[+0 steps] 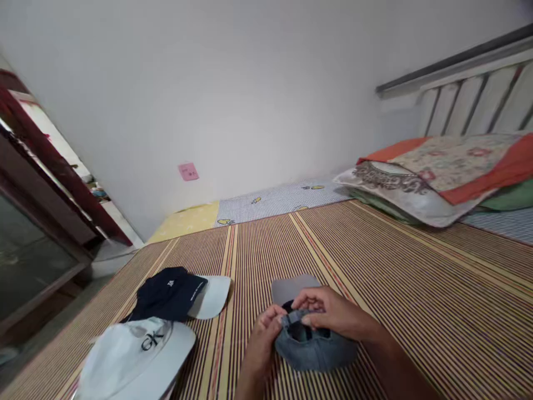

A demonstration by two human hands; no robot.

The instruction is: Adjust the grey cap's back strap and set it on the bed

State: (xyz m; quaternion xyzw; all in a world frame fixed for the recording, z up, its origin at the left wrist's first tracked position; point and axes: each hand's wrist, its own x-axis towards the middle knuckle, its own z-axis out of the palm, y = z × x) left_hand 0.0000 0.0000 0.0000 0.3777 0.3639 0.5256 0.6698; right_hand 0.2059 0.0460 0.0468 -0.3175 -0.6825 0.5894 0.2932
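A blue-grey baseball cap [316,353] lies on the striped mat in front of me, its grey brim [293,286] pointing away toward the wall. My left hand [266,330] pinches the left end of the cap's back strap [295,316]. On the strap's other side, my right hand [325,311] grips it between thumb and fingers. The cap's inside shows dark through the opening below the strap. Part of the brim is hidden behind my right hand.
To the left lie a white cap [125,355] with a dark logo and a navy cap [166,294], with a pale brim showing beside it. Pillows [449,166] are piled at the back right by the bed rail. A white wall [250,100] bounds the mat [258,255].
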